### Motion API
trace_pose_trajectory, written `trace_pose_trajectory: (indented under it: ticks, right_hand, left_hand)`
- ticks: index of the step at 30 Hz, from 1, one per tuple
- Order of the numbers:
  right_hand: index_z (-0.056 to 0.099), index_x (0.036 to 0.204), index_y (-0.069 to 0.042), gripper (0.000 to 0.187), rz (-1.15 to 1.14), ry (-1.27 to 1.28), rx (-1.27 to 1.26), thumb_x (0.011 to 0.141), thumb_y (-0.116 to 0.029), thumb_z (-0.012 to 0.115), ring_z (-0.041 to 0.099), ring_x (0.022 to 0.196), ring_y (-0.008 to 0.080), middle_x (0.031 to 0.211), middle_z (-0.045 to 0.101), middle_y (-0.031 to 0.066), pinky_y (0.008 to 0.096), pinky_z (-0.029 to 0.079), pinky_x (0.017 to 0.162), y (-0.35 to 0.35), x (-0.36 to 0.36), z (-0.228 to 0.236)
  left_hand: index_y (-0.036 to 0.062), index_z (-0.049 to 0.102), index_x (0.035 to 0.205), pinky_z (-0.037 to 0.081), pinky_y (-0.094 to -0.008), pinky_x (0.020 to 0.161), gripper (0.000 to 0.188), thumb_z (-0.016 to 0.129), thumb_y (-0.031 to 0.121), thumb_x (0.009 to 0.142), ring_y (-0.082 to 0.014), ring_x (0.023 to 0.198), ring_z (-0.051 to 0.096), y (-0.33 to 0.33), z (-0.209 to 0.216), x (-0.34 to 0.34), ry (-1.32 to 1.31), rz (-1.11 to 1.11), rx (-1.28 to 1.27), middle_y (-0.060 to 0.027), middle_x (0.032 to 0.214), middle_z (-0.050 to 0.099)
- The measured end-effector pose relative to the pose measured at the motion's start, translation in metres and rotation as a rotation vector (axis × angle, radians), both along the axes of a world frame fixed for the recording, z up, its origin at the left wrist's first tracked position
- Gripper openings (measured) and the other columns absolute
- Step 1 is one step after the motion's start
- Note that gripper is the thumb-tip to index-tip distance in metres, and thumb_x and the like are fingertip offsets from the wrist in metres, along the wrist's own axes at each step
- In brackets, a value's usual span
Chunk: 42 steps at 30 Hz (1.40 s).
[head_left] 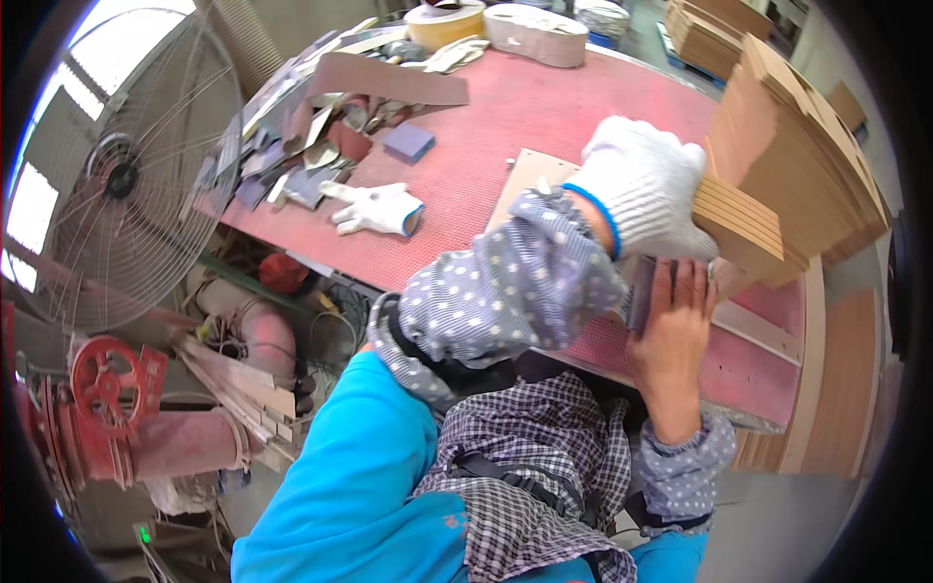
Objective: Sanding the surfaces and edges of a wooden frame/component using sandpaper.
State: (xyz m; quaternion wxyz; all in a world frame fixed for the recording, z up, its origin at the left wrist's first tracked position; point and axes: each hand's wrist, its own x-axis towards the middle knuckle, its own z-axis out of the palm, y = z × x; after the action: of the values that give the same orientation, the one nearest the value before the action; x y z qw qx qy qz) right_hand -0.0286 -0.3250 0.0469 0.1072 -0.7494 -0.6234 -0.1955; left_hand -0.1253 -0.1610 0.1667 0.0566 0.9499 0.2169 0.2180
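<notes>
My left hand [646, 185], in a white knitted glove with a blue cuff, is closed over a light brown wooden piece [743, 222] with parallel lines along its edge. That piece lies at the right of the red table. Just below it, my bare right hand [677, 316] presses a dark grey sanding block [639, 293] near the piece; its fingertips lie close under the glove. Whether the block touches the wood is hidden by my hands. A pale board [530, 180] lies beneath my left forearm.
A tall stack of brown boards [792, 146] stands right of my hands. On the red table [544, 107] lie a loose white glove [377, 207], a purple sanding block [408, 143], sandpaper scraps [389, 80] and rolled belts [535, 34]. A large fan [121, 180] stands left.
</notes>
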Motion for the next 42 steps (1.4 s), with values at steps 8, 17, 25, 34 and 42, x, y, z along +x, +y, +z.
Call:
trace_pose_trajectory:
  ticks: [8, 17, 25, 34, 42]
  right_hand:
    - [0.044, 0.151, 0.006, 0.091, 0.038, 0.080, -0.068, 0.082, -0.039, 0.082, 0.037, 0.145, 0.0509, 0.150, 0.045, 0.0337, 0.0578, 0.030, 0.122, -0.002, -0.006, 0.011]
    - [0.065, 0.130, -0.002, 0.055, 0.415, -0.146, -0.109, 0.080, -0.020, 0.078, 0.042, 0.143, 0.0491, 0.151, 0.049, 0.0269, 0.0605, 0.031, 0.121, 0.004, 0.032, 0.007]
    - [0.067, 0.135, -0.011, 0.068, 0.457, 0.439, -0.091, 0.074, -0.033, 0.087, 0.051, 0.131, 0.0474, 0.136, 0.058, 0.0270, 0.0544, 0.039, 0.114, 0.013, 0.036, 0.030]
    - [0.066, 0.132, -0.004, 0.056, 0.307, 0.583, 0.154, 0.084, -0.031, 0.078, 0.057, 0.119, 0.0464, 0.124, 0.060, 0.0261, 0.0537, 0.048, 0.101, 0.011, 0.015, 0.027]
    - [0.067, 0.128, -0.003, 0.056, -0.010, 0.343, 0.047, 0.088, -0.041, 0.074, 0.055, 0.124, 0.0484, 0.125, 0.059, 0.0275, 0.0591, 0.043, 0.103, 0.020, -0.005, 0.017]
  left_hand:
    - [0.0012, 0.075, 0.098, 0.060, -0.0465, 0.075, 0.068, 0.077, 0.062, 0.067, -0.0366, 0.084, 0.076, 0.002, 0.000, 0.000, 0.063, 0.000, -0.052, -0.0206, 0.088, 0.076]
    - [0.0002, 0.076, 0.101, 0.061, -0.0464, 0.073, 0.069, 0.077, 0.060, 0.066, -0.0359, 0.083, 0.077, -0.001, 0.004, 0.005, 0.066, -0.041, -0.062, -0.0214, 0.088, 0.077]
    - [0.0026, 0.073, 0.097, 0.060, -0.0480, 0.074, 0.064, 0.077, 0.061, 0.070, -0.0375, 0.083, 0.075, 0.008, -0.001, -0.002, 0.012, 0.025, 0.021, -0.0192, 0.088, 0.075]
    - [0.0039, 0.070, 0.099, 0.060, -0.0468, 0.072, 0.069, 0.079, 0.067, 0.072, -0.0364, 0.084, 0.075, 0.006, -0.004, 0.005, 0.030, 0.020, 0.053, -0.0170, 0.090, 0.075]
    - [0.0047, 0.069, 0.097, 0.059, -0.0470, 0.071, 0.069, 0.079, 0.068, 0.072, -0.0362, 0.084, 0.075, 0.009, -0.009, 0.005, 0.005, 0.026, 0.118, -0.0167, 0.089, 0.074]
